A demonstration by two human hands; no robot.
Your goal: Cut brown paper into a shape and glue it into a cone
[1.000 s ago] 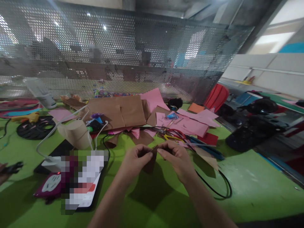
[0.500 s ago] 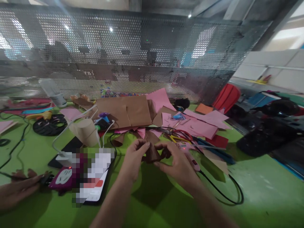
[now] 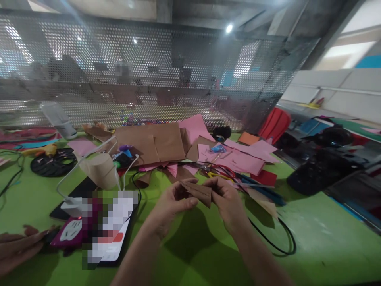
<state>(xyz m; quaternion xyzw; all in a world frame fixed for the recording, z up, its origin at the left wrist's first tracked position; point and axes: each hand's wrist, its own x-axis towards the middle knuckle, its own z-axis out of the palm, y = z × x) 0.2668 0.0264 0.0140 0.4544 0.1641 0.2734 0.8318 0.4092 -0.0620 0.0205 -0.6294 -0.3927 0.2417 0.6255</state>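
Note:
Between my two hands is a small folded piece of brown kraft paper (image 3: 200,192), lifted above the green table. My left hand (image 3: 175,200) pinches its left end between thumb and fingers. At the paper's right end, my right hand (image 3: 223,198) grips the edge with bent fingers. A seam or fold runs along the paper's length, and its corner points down. Just behind my hands lie more brown and pink scraps, and a rolled brown paper cone (image 3: 144,179) rests to the left of them.
On the left are a phone (image 3: 119,234), a purple power strip (image 3: 70,233) with a white charger, and another person's hand (image 3: 20,246). A large brown paper bag (image 3: 150,143), pink sheets (image 3: 232,159), scissors (image 3: 262,188) and cables lie behind. A black cable loops at right.
The brown paper has been turned from standing upright to lying more level, pointing right. My right hand has closed in on its end. The view has shifted slightly.

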